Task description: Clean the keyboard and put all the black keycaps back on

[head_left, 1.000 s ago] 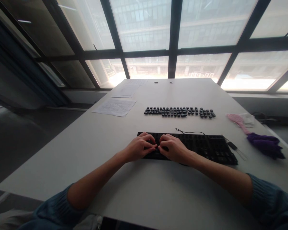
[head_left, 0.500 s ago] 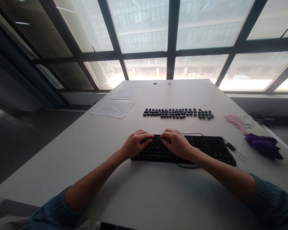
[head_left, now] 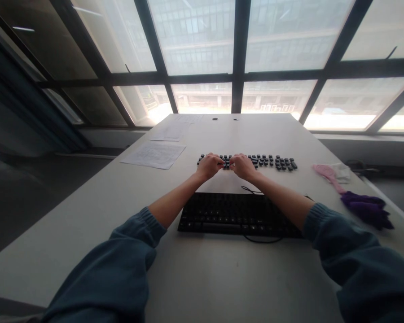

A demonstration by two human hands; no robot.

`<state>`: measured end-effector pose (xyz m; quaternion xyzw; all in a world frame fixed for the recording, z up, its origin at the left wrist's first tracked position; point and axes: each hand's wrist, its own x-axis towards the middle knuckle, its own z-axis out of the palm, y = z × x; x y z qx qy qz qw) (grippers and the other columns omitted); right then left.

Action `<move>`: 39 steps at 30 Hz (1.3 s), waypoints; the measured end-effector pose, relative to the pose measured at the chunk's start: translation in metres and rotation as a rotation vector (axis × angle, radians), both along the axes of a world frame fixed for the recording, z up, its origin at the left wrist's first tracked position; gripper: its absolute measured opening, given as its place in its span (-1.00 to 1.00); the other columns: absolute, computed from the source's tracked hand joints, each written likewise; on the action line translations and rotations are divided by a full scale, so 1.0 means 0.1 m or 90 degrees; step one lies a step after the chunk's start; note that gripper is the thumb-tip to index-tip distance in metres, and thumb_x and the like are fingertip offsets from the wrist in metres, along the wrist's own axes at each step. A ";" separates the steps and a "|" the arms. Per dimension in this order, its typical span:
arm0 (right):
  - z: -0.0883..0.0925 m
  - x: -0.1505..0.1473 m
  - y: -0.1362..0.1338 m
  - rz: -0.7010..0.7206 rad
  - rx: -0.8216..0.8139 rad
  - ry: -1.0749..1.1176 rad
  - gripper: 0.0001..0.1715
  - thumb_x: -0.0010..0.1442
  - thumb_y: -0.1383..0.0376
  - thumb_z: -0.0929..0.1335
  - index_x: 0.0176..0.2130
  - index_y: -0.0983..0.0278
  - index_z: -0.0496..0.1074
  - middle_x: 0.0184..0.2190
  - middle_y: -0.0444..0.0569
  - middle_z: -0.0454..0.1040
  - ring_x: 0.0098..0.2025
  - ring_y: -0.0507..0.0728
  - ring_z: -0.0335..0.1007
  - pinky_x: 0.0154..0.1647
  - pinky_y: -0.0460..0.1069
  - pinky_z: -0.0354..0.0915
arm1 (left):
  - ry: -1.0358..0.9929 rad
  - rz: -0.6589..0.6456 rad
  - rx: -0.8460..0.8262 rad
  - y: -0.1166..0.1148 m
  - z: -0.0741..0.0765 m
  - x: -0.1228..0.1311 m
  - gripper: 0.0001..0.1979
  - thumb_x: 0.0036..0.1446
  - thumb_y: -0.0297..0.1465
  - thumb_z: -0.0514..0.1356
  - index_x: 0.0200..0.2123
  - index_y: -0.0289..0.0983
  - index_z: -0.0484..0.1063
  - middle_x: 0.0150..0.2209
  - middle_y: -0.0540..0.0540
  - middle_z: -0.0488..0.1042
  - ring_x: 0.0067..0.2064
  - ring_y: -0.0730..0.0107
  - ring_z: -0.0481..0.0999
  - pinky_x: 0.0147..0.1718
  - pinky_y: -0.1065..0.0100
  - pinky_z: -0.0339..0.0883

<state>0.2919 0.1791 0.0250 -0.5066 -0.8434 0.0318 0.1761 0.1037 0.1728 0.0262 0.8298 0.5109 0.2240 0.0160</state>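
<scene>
White table (head_left: pixel 87 233) under big windows. Both arms stretched forward over black keyboard (head_left: pixel 229 214). Left hand (head_left: pixel 209 165) and right hand (head_left: pixel 243 166) curled, fingertips meeting at loose keycaps (head_left: pixel 272 161) row beyond keyboard; whether any keycap pinched, cannot tell.

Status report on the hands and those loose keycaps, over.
Left hand and right hand both on the row of loose keycaps, fingers pinched; grip unclear. Keyboard lies nearer, untouched. Nothing blocking; paper sheet off left.
</scene>
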 end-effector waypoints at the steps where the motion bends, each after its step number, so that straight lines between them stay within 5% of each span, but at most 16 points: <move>1: -0.02 -0.02 0.02 0.008 0.002 -0.004 -0.88 0.23 0.34 0.42 -0.21 0.29 0.59 -0.14 0.13 0.56 0.00 0.24 0.36 -0.01 0.02 0.22 | 0.005 -0.009 -0.004 0.02 -0.02 0.03 -0.86 0.17 -0.39 0.31 -0.22 -0.19 0.68 -0.16 -0.13 0.64 -0.06 0.17 0.50 -0.01 0.24 0.37; 15: -0.15 -0.14 0.05 0.005 -0.003 0.002 -0.81 0.25 0.37 0.36 -0.18 0.33 0.58 -0.16 0.18 0.59 -0.02 0.26 0.41 0.00 0.02 0.21 | -0.024 0.006 -0.045 0.12 -0.19 0.07 -0.86 0.11 -0.44 0.30 -0.25 -0.23 0.65 -0.22 -0.16 0.63 -0.04 0.10 0.50 0.00 0.18 0.37; 20: -0.13 -0.14 -0.07 0.005 -0.021 0.026 -0.82 0.20 0.40 0.39 -0.20 0.29 0.60 -0.20 0.10 0.61 -0.04 0.24 0.44 -0.01 0.00 0.23 | -0.044 0.001 -0.084 0.14 -0.17 0.04 -0.85 0.03 -0.49 0.32 -0.31 -0.21 0.67 -0.27 -0.09 0.65 -0.14 0.21 0.58 0.16 0.18 0.29; 25: -0.04 -0.06 -0.28 0.013 -0.022 0.066 -0.84 0.20 0.39 0.39 -0.21 0.28 0.59 -0.19 0.06 0.59 -0.09 0.18 0.48 -0.06 -0.02 0.26 | -0.078 0.007 -0.105 0.05 -0.09 0.01 -0.83 0.03 -0.49 0.31 -0.28 -0.24 0.67 -0.27 -0.10 0.66 -0.18 0.23 0.60 -0.02 0.26 0.41; 29: 0.06 0.12 -0.59 0.063 -0.030 0.210 -0.89 0.18 0.38 0.41 -0.25 0.28 0.57 -0.27 -0.01 0.58 -0.22 0.11 0.48 -0.15 -0.04 0.30 | -0.122 -0.005 -0.108 -0.23 0.10 -0.04 -0.85 0.06 -0.42 0.33 -0.25 -0.26 0.66 -0.29 -0.07 0.66 -0.25 0.31 0.59 -0.15 0.33 0.43; 33: 0.05 0.28 -1.03 0.148 -0.090 0.353 -0.92 0.14 0.40 0.43 -0.31 0.27 0.58 -0.38 -0.08 0.57 -0.31 0.08 0.45 -0.23 -0.04 0.31 | -0.201 -0.071 -0.141 -0.80 0.27 -0.11 -0.88 0.06 -0.35 0.36 -0.31 -0.22 0.68 -0.33 -0.04 0.66 -0.29 0.33 0.56 -0.25 0.36 0.41; 39: -0.04 0.30 -1.53 0.201 -0.177 0.359 -0.89 0.13 0.42 0.44 -0.29 0.25 0.60 -0.38 -0.08 0.55 -0.31 0.08 0.44 -0.22 -0.03 0.32 | -0.270 -0.143 -0.243 -1.57 0.23 -0.12 -0.87 0.11 -0.39 0.33 -0.27 -0.20 0.69 -0.28 -0.06 0.67 -0.22 0.30 0.61 -0.17 0.33 0.44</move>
